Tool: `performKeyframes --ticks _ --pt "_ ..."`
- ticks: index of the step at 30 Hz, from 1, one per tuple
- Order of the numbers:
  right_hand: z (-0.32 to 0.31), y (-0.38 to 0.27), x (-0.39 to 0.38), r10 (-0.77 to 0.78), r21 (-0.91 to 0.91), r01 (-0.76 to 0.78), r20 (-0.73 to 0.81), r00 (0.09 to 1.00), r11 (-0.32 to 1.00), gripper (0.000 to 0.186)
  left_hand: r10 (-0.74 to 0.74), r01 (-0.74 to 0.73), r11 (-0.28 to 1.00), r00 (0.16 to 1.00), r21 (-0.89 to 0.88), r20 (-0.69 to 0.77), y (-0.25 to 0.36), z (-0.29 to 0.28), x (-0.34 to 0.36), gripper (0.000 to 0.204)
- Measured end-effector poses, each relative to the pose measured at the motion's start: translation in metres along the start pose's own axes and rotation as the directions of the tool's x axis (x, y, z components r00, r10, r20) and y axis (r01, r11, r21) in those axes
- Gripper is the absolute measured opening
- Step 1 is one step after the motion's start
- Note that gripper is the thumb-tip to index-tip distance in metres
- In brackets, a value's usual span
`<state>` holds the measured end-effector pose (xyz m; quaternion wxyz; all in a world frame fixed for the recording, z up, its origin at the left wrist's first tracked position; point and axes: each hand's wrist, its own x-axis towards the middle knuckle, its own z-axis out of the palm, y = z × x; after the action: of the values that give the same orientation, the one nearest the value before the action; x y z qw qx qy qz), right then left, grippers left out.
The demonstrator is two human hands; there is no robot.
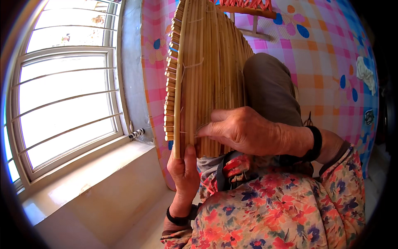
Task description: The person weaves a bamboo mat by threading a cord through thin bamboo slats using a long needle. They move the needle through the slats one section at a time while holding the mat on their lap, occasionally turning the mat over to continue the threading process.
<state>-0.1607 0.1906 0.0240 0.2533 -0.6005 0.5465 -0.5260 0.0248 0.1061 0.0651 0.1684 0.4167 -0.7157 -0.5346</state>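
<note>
A panel of straw-coloured stalks (215,70), laid side by side and bound with thin thread, leans up in front of me. Cut stalk ends from a second layer show along its left side. My left hand (184,170) grips the near left corner, thumb on the face and fingers mostly behind. Bent over the panel's lower part, my right hand (242,129) has its fingertips pinched together close to the surface. A fine thread (184,131) runs beside those fingertips, but whatever they hold is too small to make out.
My bent knee (269,79) in dark trousers rests against the panel's right side. A barred window (66,95) and its sill stand at left. A small wooden stool (248,11) with red woven strips is at the far side. Patterned sheeting (319,95) carries a white cloth (365,74) at right.
</note>
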Motion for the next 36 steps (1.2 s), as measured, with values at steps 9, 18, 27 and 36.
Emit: performKeyframes --ticks 9,18,27,36 --pt "-0.005 -0.017 -0.004 0.138 0.005 -0.138 0.034 0.990 0.990 0.010 0.217 -0.253 0.877 0.967 0.408 0.132 0.004 0.002 0.005 0.016" --pt "-0.020 -0.014 -0.032 0.192 -0.033 -0.193 -0.024 0.981 0.981 0.016 0.504 -0.598 0.709 0.801 0.374 0.324 -0.018 0.033 0.020 0.038" --pt "-0.061 -0.026 -0.084 0.515 -0.027 -0.519 -0.086 0.853 0.854 0.016 0.571 -0.569 0.812 0.734 -0.126 0.367 -0.037 0.085 0.023 0.070" --pt "-0.073 -0.057 -0.099 0.745 0.002 -0.751 -0.121 0.656 0.661 0.014 0.673 -0.691 0.716 0.643 -0.102 0.365 -0.042 0.101 0.025 0.075"
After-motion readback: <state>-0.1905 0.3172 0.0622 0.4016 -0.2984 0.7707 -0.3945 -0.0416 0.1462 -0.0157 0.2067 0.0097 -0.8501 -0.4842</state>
